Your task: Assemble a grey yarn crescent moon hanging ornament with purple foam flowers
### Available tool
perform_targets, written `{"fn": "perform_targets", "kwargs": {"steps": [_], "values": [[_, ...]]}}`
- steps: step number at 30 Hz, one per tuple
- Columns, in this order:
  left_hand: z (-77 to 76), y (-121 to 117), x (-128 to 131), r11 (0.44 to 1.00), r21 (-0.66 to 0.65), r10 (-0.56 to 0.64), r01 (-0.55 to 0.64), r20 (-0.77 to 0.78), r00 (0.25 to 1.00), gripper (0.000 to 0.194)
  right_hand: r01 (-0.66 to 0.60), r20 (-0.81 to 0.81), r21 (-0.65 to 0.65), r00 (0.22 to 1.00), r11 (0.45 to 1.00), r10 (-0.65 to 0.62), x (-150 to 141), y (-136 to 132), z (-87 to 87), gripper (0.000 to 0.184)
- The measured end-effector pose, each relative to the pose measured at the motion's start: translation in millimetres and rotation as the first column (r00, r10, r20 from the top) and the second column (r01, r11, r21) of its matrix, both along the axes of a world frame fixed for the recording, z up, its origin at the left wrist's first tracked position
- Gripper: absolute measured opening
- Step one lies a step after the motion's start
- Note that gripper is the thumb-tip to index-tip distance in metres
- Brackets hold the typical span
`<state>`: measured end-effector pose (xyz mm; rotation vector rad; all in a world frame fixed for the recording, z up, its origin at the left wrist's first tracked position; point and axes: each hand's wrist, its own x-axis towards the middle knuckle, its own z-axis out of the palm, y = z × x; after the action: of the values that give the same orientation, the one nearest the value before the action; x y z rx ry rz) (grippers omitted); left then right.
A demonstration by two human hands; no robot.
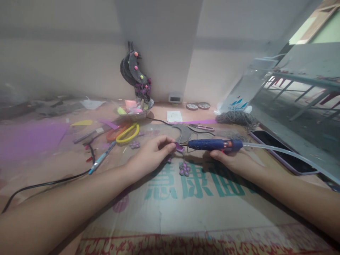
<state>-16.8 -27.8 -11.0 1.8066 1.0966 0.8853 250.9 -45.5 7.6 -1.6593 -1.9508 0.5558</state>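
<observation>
A small purple piece with a grey edge (180, 147) is pinched between the thumb and fingers of my left hand (156, 152). In my right hand (233, 157) is a blue glue gun (207, 144), a clear glue stick (268, 146) trailing out of its back. Its nozzle points left and meets or nearly meets the purple piece. Just below lies a purple and grey flower (185, 169), seemingly joined to the piece by a thin strand. A grey crescent (184, 132) rests behind the nozzle, and another small flower (135, 144) lies left of my hand.
Yellow-handled scissors (127, 133), a blue pen (102, 157) and a black cord (47, 183) lie on the left. Behind stand a bowl of scraps (134, 112) and a dark crescent decoration (135, 69). Grey yarn (236, 119) and a phone (284, 152) are at the right.
</observation>
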Motion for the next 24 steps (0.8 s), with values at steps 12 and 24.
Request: {"fn": "perform_targets", "kwargs": {"steps": [12, 24], "values": [[2.4, -0.3, 1.3, 1.0, -0.024, 0.014, -0.012, 0.051, 0.999, 0.021, -0.028, -0.035, 0.006, 0.999, 1.0, 0.028, 1.4, 0.9, 1.2, 0.032], [-1.3, 0.9, 2.5, 0.996, -0.084, 0.012, -0.003, 0.108, 0.994, 0.025, -0.192, -0.465, 0.213, 0.842, 0.958, 0.273, 14.2, 6.0, 26.4, 0.041]]}}
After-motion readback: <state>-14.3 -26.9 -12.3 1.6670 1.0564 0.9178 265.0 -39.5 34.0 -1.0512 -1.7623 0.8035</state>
